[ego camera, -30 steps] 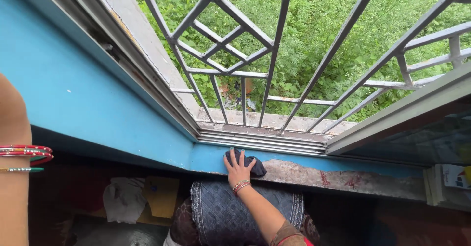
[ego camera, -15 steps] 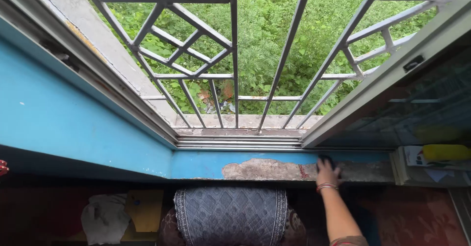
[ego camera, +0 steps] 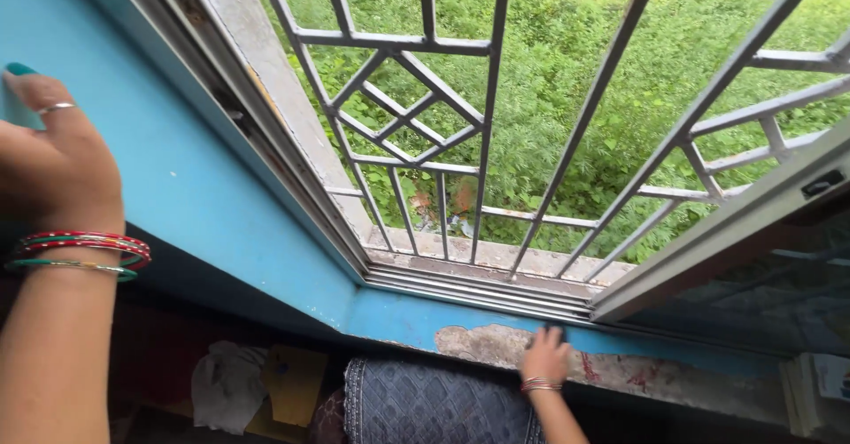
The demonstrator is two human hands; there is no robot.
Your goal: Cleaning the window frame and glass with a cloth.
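Pressing flat against the blue wall (ego camera: 159, 169) at the far left, the left hand (ego camera: 57, 165) lies open with fingers spread, grasping nothing; a ring sits on one finger and red and green bangles (ego camera: 80, 254) circle the wrist. Below it, down on the dim floor, a crumpled white rag (ego camera: 221, 382) lies on a piece of yellowish card (ego camera: 292, 378). Just right of these stands a grey quilted cushion (ego camera: 434, 404), directly beneath the window sill (ego camera: 398, 316).

The sill is painted blue, but the paint has flaked away in a long patch, leaving bare grey-brown plaster with a few reddish marks. On that worn patch rests the right hand (ego camera: 546, 355), palm down, fingers closed over a dark cloth (ego camera: 555, 332). Only a small dark edge of the cloth peeks out above the fingertips, so its shape and fabric are hard to judge; it seems to be a dark bluish-black wad pressed to the sill just beside the metal window track (ego camera: 478, 289). Thin bangles ring this wrist too.

Above the track rises a grey metal grille (ego camera: 496, 99) with a diamond pattern, and dense green plants (ego camera: 567, 54) fill the ground outside. At the far right a sliding window frame (ego camera: 726, 231) slants across, dark glass behind it.
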